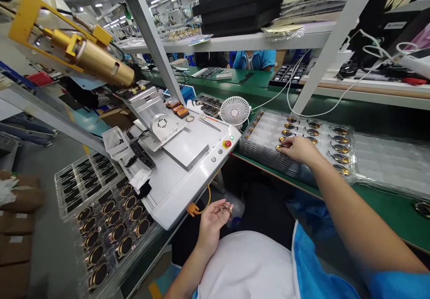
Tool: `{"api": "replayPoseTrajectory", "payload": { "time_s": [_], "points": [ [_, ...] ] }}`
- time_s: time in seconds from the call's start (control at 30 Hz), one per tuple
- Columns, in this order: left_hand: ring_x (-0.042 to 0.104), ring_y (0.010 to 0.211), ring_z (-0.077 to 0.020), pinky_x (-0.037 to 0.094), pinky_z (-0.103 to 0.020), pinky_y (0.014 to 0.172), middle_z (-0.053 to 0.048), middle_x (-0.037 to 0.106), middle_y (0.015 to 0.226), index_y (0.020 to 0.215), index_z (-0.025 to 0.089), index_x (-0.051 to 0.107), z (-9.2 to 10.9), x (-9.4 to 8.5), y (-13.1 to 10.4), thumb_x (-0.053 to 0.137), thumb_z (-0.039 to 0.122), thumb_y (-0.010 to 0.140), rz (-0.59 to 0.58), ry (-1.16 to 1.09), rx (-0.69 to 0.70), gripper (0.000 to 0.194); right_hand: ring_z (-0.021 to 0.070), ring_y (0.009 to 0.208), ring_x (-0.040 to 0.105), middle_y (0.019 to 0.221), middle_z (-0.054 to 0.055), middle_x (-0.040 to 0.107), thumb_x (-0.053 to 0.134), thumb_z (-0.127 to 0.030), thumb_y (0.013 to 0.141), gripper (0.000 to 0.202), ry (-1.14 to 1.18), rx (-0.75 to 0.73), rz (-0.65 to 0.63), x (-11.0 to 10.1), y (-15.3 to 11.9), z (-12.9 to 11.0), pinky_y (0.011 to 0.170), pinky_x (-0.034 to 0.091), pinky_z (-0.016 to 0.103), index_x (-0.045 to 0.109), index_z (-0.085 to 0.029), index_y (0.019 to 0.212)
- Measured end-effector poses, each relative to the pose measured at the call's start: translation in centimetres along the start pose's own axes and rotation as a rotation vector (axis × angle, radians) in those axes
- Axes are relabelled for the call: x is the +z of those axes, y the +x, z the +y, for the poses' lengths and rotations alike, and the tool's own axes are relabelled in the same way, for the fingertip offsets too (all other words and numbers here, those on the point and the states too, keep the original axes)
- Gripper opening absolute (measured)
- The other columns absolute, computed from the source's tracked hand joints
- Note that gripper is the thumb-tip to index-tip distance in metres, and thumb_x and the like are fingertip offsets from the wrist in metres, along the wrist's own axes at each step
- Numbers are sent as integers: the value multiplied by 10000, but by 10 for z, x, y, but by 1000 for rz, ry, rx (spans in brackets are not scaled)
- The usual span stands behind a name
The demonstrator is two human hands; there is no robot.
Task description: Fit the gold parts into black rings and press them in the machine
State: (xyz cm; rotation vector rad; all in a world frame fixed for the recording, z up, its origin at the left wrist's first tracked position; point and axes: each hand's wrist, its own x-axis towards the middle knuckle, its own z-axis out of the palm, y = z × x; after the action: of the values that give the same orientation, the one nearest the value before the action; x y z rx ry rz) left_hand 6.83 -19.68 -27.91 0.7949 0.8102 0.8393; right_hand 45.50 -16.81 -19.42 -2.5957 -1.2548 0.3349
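Note:
My left hand is palm up near my lap, its fingers curled around a thin gold ring. My right hand reaches over a clear plastic tray on the green bench, its fingertips pinched on a small dark and gold part at the tray's near edge. More such round parts with thin tails lie in rows in this tray, beside and beyond the hand. The tray sits on a stack of similar trays.
A white machine table with a red button and a metal fixture stands left of centre. A gold cylinder hangs above. Trays of black discs lie lower left. A white fan and another tray are near.

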Motion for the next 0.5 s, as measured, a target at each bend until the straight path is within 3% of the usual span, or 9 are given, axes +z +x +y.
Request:
{"api": "replayPoseTrajectory", "payload": {
  "time_s": [0.13, 0.27, 0.5],
  "points": [
    [760, 1038, -267, 566, -387, 962, -82, 779, 1042, 1058, 185, 765, -4, -2, -4, 942, 343, 685, -10, -31, -22, 441, 281, 875, 690, 925, 65, 756, 768, -351, 769, 193, 39, 24, -16, -2, 3, 0, 678, 446, 325, 761, -207, 897],
    [765, 1005, -253, 575, -363, 919, -78, 777, 1023, 1055, 181, 756, -5, -3, -6, 938, 327, 694, -12, -43, -30, 430, 264, 851, 673, 910, 64, 733, 791, -335, 716, 256, 151, 30, 79, 0, 0, 4, 685, 455, 324, 707, -198, 916],
    [766, 976, -244, 573, -368, 918, -88, 774, 1022, 1047, 170, 750, -2, -4, -7, 937, 322, 695, -12, -23, -50, 428, 211, 641, 611, 669, 21, 640, 716, -307, 702, 202, 435, -68, 143, 3, -10, 8, 641, 472, 331, 681, -195, 866]
  ]
}}
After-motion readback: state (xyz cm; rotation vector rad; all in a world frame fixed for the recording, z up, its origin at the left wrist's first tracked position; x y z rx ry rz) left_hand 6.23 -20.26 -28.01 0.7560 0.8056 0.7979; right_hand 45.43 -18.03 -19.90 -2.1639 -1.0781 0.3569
